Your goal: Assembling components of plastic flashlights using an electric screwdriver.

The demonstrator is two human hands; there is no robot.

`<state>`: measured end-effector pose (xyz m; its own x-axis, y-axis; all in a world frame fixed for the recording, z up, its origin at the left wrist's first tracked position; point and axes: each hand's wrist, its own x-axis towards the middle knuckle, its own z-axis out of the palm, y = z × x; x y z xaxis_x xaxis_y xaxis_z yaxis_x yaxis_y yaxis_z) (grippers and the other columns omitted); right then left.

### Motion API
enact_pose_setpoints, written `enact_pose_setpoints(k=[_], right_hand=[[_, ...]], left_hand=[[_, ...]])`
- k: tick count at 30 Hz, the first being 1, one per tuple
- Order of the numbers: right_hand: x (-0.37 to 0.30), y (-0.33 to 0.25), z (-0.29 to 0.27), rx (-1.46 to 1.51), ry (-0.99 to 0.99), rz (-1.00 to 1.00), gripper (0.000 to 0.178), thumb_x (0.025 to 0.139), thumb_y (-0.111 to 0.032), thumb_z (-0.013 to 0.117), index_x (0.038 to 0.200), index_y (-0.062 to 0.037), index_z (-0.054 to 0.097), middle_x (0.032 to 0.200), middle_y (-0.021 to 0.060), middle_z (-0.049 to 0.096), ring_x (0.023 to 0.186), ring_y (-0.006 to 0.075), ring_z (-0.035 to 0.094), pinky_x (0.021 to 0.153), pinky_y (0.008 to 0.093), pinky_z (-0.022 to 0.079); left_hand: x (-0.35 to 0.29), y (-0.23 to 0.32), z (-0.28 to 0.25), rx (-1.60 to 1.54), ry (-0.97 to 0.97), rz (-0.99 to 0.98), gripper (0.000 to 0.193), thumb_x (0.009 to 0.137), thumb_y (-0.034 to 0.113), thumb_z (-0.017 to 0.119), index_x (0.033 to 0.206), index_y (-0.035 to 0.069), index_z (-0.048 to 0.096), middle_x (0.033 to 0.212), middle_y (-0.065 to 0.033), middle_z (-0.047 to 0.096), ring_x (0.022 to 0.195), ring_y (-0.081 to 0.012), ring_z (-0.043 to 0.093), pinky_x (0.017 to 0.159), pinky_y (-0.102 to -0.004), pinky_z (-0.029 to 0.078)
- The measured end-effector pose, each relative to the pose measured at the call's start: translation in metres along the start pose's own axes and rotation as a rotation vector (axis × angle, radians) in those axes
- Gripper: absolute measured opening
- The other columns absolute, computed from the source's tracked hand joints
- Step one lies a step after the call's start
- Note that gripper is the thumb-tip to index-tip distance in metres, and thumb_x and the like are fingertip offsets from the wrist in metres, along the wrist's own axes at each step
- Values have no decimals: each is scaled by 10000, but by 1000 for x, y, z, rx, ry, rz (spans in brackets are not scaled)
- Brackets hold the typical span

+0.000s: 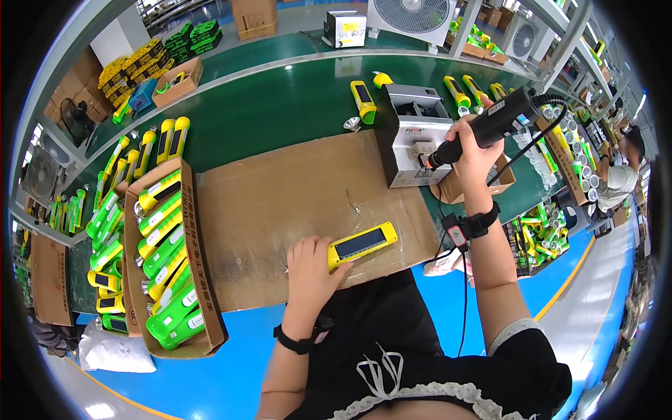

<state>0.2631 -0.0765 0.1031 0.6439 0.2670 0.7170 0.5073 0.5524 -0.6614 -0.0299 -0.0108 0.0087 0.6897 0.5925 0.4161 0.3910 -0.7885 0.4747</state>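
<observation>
The step in hand looks like loading the driver (500, 124) at the feeder (418, 133); the next move seems to need a straight, steady lift. The right hand (477, 150) closes fully round the driver; whether its tip touches is unclear. The left hand (311, 267), partly curled, pinches the torch (364, 245) on the cardboard (280, 203).

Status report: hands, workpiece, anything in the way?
Left hand holding yellow casing, dark panel up. Right hand gripping black power screwdriver, tip at silver machine. Filled box left, apart from both hands.
</observation>
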Motion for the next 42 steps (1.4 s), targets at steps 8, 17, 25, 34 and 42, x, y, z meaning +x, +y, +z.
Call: enact_pose_setpoints(k=[8,17,25,34,42], right_hand=[[4,-3,-3,-6,12,31,513,787,69,534,1267,52,356,712,85,564,576,159,566,567,291,482],[11,0,-1,-66,-69,69,455,772,61,536,1204,55,393,683,86,549,562,150,553,556,282,474],[9,7,-1,-39,-37,8,488,781,43,554,1230,65,364,694,94,553,568,158,559,579,289,483],[-1,-11,5,220,-182,355,445,779,7,567,1195,17,410,657,83,500,526,181,507,535,321,450],[-129,-77,58,375,-321,213,555,845,-110,599,1276,-78,253,748,74,496,628,179,524,637,352,487]], left_hand=[[-4,-2,2,-10,-62,18,432,673,245,751,1030,60,592,976,-130,532,953,-314,484,848,-415,366],[-3,2,-3,54,-106,-10,431,690,214,729,1060,54,579,985,-144,496,966,-323,458,870,-431,350],[-8,2,-2,70,-108,-29,440,701,204,720,1086,63,563,1001,-149,491,973,-322,458,884,-436,340],[-10,-1,4,78,-82,-32,459,688,206,735,1086,62,559,993,-152,487,955,-323,458,878,-438,338],[-12,-7,2,10,-30,-16,471,636,177,766,1032,43,548,982,-148,483,930,-321,460,853,-433,347]])
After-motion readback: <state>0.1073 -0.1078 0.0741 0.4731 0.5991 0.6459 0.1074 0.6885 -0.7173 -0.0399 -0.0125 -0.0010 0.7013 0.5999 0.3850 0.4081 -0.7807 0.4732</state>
